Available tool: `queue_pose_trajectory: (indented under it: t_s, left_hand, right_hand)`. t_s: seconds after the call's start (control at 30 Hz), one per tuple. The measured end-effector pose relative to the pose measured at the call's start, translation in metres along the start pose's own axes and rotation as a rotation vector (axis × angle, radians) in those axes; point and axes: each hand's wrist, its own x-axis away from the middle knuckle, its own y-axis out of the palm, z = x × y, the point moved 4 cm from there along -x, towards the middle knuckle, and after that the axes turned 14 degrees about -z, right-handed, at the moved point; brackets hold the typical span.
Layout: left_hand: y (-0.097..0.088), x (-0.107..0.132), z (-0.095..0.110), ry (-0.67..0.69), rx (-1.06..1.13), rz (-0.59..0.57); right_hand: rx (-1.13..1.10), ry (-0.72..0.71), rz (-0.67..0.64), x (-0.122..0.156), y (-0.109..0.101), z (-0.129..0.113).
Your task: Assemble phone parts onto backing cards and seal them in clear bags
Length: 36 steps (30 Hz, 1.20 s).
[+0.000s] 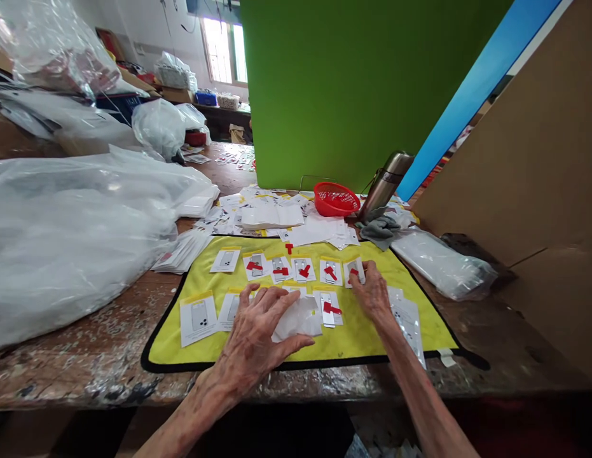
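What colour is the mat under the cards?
The mat is yellow with black edging; see the head view.

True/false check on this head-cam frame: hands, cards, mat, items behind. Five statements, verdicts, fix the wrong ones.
1. The right hand is at the rightmost printed card of the far row. True.
2. The mat is blue with a white border. False: the mat is yellow with a black border.
3. The red plastic basket stands left of the metal flask, as the camera sees it. True.
4. Every printed card carries a red T-shaped piece. False: the near row's leftmost card, for one, has none.
5. The left hand is reaching for the flask. False: the left hand is over the near row, its fingers spread.
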Motion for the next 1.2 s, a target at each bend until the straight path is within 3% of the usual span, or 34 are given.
queue_pose_trajectory:
  t_s: [0.07,0.2,0.33,0.5,0.77,0.87,1.0,1.2]
  left_hand:
    - [0.001,-0.001,-0.003,-0.023,0.006,-0.013]
    - [0.005,-0.004,-0.006,-0.079,0.015,-0.071]
    - [0.008,-0.008,-0.004,-0.082,0.026,-0.096]
    - [0.006,-0.007,-0.003,-0.006,0.008,-0.130]
    - [0.015,-0.010,0.010,0.067,0.058,-0.250]
    - [0.015,-0.011,0.008,0.053,0.087,-0.228]
    - [0.011,-0.009,0.001,0.024,0.112,-0.181]
    - [0.011,-0.008,0.003,0.031,0.187,-0.191]
  right_hand:
    - [-0.120,-0.084,-0.098,0.012,-0.012,-0.005]
    - [-0.490,-0.297,-0.463,0.051,-0.029,-0.024]
    - [-0.573,-0.277,-0.628,0.076,-0.024,-0.035]
    - [-0.536,-0.254,-0.779,0.076,-0.015,-0.030]
    - [-0.319,-0.349,-0.811,0.069,-0.008,-0.045]
    - [-0.410,-0.329,-0.776,0.069,-0.003,-0.051]
    - [-0.643,-0.263,-0.839,0.071,-0.005,-0.045]
    - [-0.566,-0.319,-0.809,0.075,0.003,-0.044]
